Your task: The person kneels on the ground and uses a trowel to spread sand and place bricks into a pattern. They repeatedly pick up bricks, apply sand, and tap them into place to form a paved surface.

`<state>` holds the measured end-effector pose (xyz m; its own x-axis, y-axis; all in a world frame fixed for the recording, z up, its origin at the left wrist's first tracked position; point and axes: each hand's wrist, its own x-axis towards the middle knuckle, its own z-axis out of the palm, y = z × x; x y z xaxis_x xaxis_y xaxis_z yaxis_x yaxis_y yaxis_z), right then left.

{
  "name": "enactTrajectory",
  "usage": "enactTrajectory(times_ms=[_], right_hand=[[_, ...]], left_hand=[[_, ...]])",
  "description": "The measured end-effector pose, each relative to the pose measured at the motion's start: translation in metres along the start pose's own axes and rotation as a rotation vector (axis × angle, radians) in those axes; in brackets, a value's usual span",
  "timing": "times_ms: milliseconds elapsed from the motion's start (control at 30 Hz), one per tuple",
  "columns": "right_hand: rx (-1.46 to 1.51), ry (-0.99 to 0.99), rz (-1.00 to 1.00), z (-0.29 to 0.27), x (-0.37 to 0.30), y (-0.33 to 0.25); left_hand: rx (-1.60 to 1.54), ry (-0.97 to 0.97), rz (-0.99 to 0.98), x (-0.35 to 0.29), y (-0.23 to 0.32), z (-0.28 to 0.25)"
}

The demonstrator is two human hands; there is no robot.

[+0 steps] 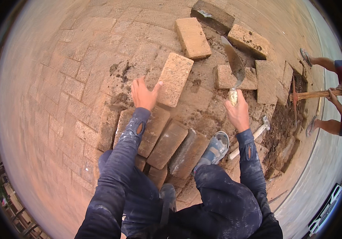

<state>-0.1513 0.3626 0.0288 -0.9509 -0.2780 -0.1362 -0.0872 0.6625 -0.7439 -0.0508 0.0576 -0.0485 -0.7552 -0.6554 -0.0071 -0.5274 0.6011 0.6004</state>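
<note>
My right hand (pixel 238 112) is closed round the pale handle of a trowel (pixel 234 57). The trowel's pointed metal blade rises away from me, in front of a paving brick (pixel 222 77). To the left, my left hand (pixel 143 94) has its fingers apart, and its thumb meets the left edge of a tan paving brick (pixel 175 79). Whether that thumb presses on the brick or only rests there I cannot tell. Just below this hand stands a row of stacked bricks (pixel 153 131), partly hidden by my left forearm.
Loose bricks (pixel 193 38) lie beyond my hands. A hammer (pixel 250 139) rests beside my right foot (pixel 218 147). Further right, a dug-out hole (pixel 284 127) of dark soil opens in the paving. Another person (pixel 338 95) holds a wooden-handled pickaxe (pixel 312 95) over it. Dark crumbs (pixel 121 71) lie on the paving.
</note>
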Motion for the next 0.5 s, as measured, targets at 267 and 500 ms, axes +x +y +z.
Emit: enactTrajectory(times_ms=[267, 500], right_hand=[[0.048, -0.056, -0.067, -0.001, -0.033, 0.012], [0.107, -0.091, -0.074, 0.005, -0.014, -0.016]], left_hand=[[-0.058, -0.427, -0.075, 0.019, 0.011, 0.036], [0.192, -0.36, -0.094, -0.006, 0.059, 0.018]])
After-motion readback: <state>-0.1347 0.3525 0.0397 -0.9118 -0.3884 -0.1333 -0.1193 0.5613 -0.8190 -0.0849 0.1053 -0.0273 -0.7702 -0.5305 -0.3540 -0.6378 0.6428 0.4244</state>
